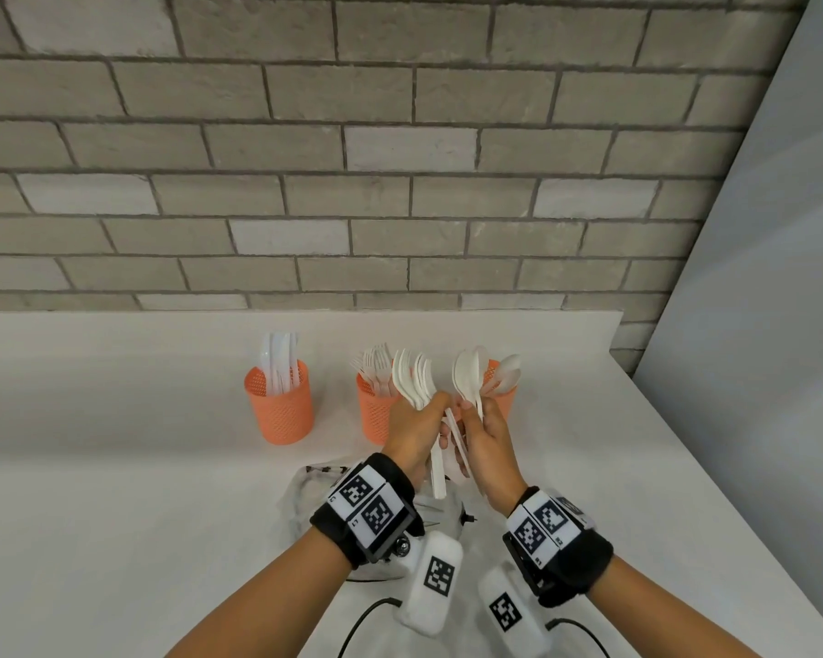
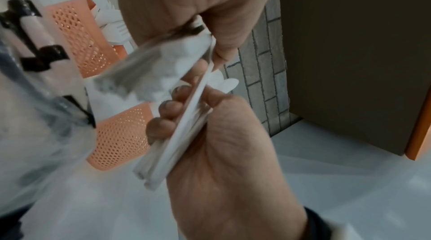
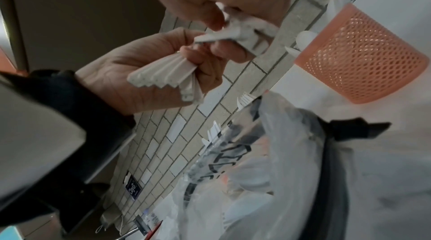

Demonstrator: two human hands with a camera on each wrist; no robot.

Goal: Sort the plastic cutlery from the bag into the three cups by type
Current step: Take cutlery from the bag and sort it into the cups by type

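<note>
Three orange mesh cups stand in a row: the left cup [image 1: 281,410] holds knives, the middle cup [image 1: 374,415] forks, and the right cup [image 1: 507,398] spoons, partly hidden behind my hands. Just in front of the middle and right cups, my left hand [image 1: 435,406] grips a fanned bunch of white spoons [image 1: 412,377] by the handles [image 3: 168,76]. Beside it, my right hand [image 1: 469,410] grips a smaller bunch of spoons [image 1: 469,372], handles [image 2: 175,133] down. The two hands touch. The clear plastic bag [image 1: 300,491] lies under my wrists.
A grey brick wall [image 1: 400,159] rises behind the white counter [image 1: 115,467]. The counter's right edge [image 1: 713,467] runs diagonally toward me, beside a pale panel. Black cables [image 1: 367,615] trail near my forearms. The bag [image 3: 268,152] has black print and a dark strap.
</note>
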